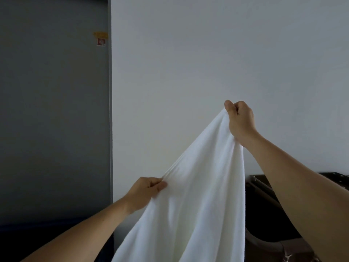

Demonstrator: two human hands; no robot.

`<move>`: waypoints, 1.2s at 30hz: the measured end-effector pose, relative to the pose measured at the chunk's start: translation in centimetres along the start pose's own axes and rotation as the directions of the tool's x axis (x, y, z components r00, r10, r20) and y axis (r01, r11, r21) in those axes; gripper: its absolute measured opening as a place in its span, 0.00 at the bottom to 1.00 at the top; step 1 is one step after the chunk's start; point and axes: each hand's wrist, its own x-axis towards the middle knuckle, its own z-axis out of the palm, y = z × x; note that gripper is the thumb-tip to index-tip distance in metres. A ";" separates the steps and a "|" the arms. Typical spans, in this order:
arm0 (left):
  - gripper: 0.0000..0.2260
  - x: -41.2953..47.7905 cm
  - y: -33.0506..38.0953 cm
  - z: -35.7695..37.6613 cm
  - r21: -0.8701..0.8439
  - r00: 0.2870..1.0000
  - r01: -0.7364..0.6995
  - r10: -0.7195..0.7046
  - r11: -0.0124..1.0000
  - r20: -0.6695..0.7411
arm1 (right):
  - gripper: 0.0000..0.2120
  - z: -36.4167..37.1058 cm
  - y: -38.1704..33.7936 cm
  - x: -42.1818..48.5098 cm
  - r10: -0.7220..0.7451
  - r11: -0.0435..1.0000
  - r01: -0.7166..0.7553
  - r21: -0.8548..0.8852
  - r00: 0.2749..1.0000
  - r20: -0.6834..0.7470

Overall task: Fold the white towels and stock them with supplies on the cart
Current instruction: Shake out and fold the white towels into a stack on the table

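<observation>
A white towel [198,195] hangs in front of me, stretched between both hands and falling out of the bottom of the frame. My right hand [239,120] is raised high and grips the towel's top edge in a fist. My left hand [147,191] is lower and to the left, pinching the same edge between thumb and fingers. The edge runs taut and slanted from one hand to the other. The towel's lower part is out of sight.
A white wall [207,53] fills the background, with a grey door [54,110] on the left bearing a small sticker [101,39]. A dark cart or bin [268,205] stands low on the right, partly behind the towel and my right arm.
</observation>
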 end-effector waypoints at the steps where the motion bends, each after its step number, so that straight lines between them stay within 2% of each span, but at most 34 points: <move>1: 0.08 0.2 0.1 -0.6 0.006 1.000 -0.010 0.010 1.000 0.001 | 0.19 -0.3 0.4 0.0 0.007 1.000 -0.007 -0.013 1.000 -0.003; 7: 0.07 0.6 0.6 -3.2 0.191 0.995 -0.089 0.094 0.977 -0.017 | 0.19 -1.0 1.7 -0.1 0.041 0.999 -0.041 -0.030 0.999 0.010; 9: 0.04 0.6 0.7 -3.7 0.190 0.994 -0.110 0.112 0.976 -0.002 | 0.19 -1.3 2.1 0.0 0.053 0.998 -0.052 -0.028 0.999 0.010; 12: 0.08 0.7 1.0 -4.1 0.187 0.996 -0.091 0.086 0.978 0.035 | 0.19 -1.3 2.4 0.0 0.055 0.998 -0.055 -0.031 0.998 -0.002; 16: 0.06 1.1 2.4 -3.9 0.174 0.998 -0.052 0.059 0.983 -0.037 | 0.19 -0.9 2.3 -0.3 0.062 0.998 -0.062 -0.018 0.998 -0.030; 19: 0.06 2.3 5.6 -3.2 0.139 0.988 -0.076 0.093 0.987 -0.120 | 0.19 0.2 1.4 -1.5 0.058 0.998 -0.055 -0.022 0.985 0.164; 22: 0.06 3.8 9.7 -1.6 0.249 0.976 -0.164 0.195 0.954 -0.101 | 0.15 3.4 0.1 -5.1 0.002 0.999 0.016 -0.038 0.901 0.434; 26: 0.08 4.2 11.9 0.2 0.384 0.974 -0.203 0.225 0.901 -0.012 | 0.19 6.4 -0.2 -9.3 0.057 0.984 -0.138 0.111 0.843 0.534; 28: 0.09 3.9 11.5 0.6 0.402 0.975 -0.207 0.224 0.892 0.004 | 0.19 6.7 0.3 -9.9 0.115 0.984 -0.168 0.053 0.841 0.529; 30: 0.07 3.6 10.9 1.0 0.358 0.976 -0.207 0.217 0.911 0.012 | 0.18 6.9 0.9 -10.0 0.064 0.993 -0.001 -0.120 0.852 0.519; 32: 0.06 3.2 10.2 1.3 0.221 0.982 -0.187 0.187 0.957 0.017 | 0.18 6.8 1.1 -9.8 0.001 0.961 0.133 -0.241 0.875 0.485; 34: 0.08 2.5 9.2 1.3 0.098 0.989 -0.144 0.140 0.985 0.038 | 0.19 6.5 1.2 -8.6 -0.032 0.945 0.150 -0.291 0.926 0.377; 36: 0.09 1.8 7.7 1.0 0.055 0.994 -0.106 0.103 0.993 0.047 | 0.20 6.0 1.0 -6.7 -0.026 0.938 0.123 -0.324 0.958 0.287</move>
